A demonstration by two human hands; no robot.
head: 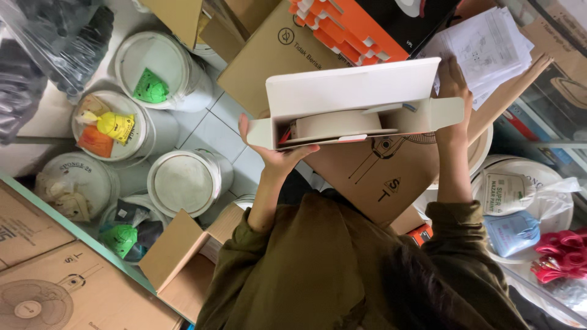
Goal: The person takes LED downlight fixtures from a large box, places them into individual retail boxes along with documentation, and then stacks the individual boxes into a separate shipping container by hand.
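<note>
- A person in an olive sleeve holds an open white box (354, 101) up in both hands, above a crowded tiled floor.
- The left hand (278, 153) cups the box's lower left corner, fingers curled under its base and thumb up against the end flap.
- The right hand (455, 104) grips the right end, fingers wrapped behind the side flap.
- Inside the box lies a pale round disc (336, 124), flat and partly covered by a loose inner flap.
- Risk, as a judgement: the box is open towards the viewer and held only at its ends, so a tilt could let the disc slide out onto the floor.
- Below are white paint buckets (183, 180), some with coloured bags on their lids, and brown cartons (379, 174); anything that drops could land among them.
- A stack of paper sheets (483, 46) lies just behind the right hand.
- Hard to make out: the right fingers are hidden behind the box, the disc's underside and what it is cannot be told, and the person's body is cut off at the bottom edge.
</note>
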